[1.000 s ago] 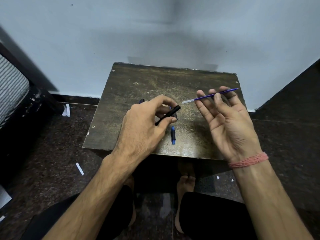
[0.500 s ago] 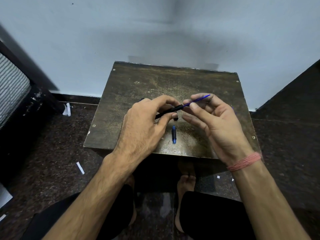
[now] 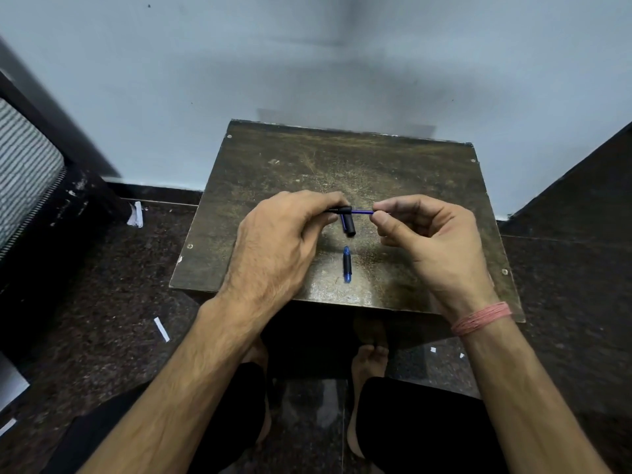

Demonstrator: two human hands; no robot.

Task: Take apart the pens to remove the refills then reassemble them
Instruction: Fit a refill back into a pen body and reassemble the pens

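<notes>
Head view: left hand [image 3: 273, 241] grips the barrel [image 3: 338, 210]; right hand [image 3: 431, 241] pinches the refill [image 3: 362, 212] entering it, above the bench [image 3: 393, 172], cap [image 3: 349, 225] and tip [image 3: 346, 264].

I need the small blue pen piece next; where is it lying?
In the head view, the small blue pen piece lies on the wooden table, near its front edge, between the left hand and the right hand, just below the black cap.
</notes>
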